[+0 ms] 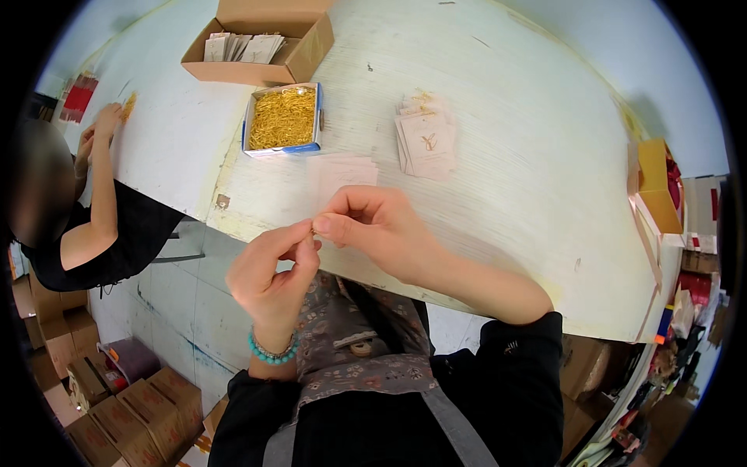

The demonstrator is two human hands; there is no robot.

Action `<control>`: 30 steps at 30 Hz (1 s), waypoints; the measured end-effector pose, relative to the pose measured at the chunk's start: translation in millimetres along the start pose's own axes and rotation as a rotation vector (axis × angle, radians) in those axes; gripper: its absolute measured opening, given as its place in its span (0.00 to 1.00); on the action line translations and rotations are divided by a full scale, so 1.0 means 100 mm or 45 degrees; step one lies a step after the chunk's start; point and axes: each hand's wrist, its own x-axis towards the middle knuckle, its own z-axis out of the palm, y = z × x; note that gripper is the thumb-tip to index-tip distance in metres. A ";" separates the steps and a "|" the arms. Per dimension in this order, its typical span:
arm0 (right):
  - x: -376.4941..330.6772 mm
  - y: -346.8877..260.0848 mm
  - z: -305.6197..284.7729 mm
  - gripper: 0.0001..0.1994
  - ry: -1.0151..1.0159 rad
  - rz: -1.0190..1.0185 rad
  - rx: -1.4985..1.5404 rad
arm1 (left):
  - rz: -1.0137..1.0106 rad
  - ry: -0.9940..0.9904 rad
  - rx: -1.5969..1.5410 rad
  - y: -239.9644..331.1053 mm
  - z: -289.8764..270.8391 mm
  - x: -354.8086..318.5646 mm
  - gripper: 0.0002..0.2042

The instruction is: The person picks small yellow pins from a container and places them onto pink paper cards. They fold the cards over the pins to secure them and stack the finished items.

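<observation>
Close pinch at the near edge of a pale table [506, 218]

Thumb and forefinger of the left hand [266, 274] and of the right hand [381, 229] are drawn narrow, their tips meeting. Between them shows a speck of a golden piece [314, 231], slim and mostly hidden by the fingertips; its exact form is too small to tell. A turquoise bead bracelet [272, 356] circles the left wrist, and a grey floral apron [366, 373] lies below the hands.

Just beyond, pale pink cards [346, 173] lie overlapped on the table. To their upper left an open white-and-blue box [285, 151] is filled with thin, shiny gold pieces [282, 117]. To their upper right sits a loose card stack [428, 148] bearing gold marks. Behind the small box, an open cardboard box [233, 73] holds upright cards [261, 50].

The tabletop is whitish, scuffed and faintly streaked. At the left, a co-worker in black [103, 198] has both hands near a small gold heap [129, 107]. Brown cartons [156, 405] and a purplish tub [130, 363] stand on the tiled floor [171, 296]; a yellowish open box [654, 175] sits at the right.
</observation>
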 end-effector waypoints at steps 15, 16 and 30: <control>0.00 0.04 -0.03 0.04 0.292 -0.648 -0.517 | -0.434 -0.212 -0.434 0.01 0.01 -0.03 0.07; 0.01 0.02 -0.06 0.03 0.323 -0.650 -0.530 | -0.323 -0.220 -0.177 -0.02 0.06 0.01 0.08; 0.33 0.09 -0.50 0.06 0.373 0.044 0.230 | -0.751 -0.298 -0.236 -0.51 0.21 0.32 0.07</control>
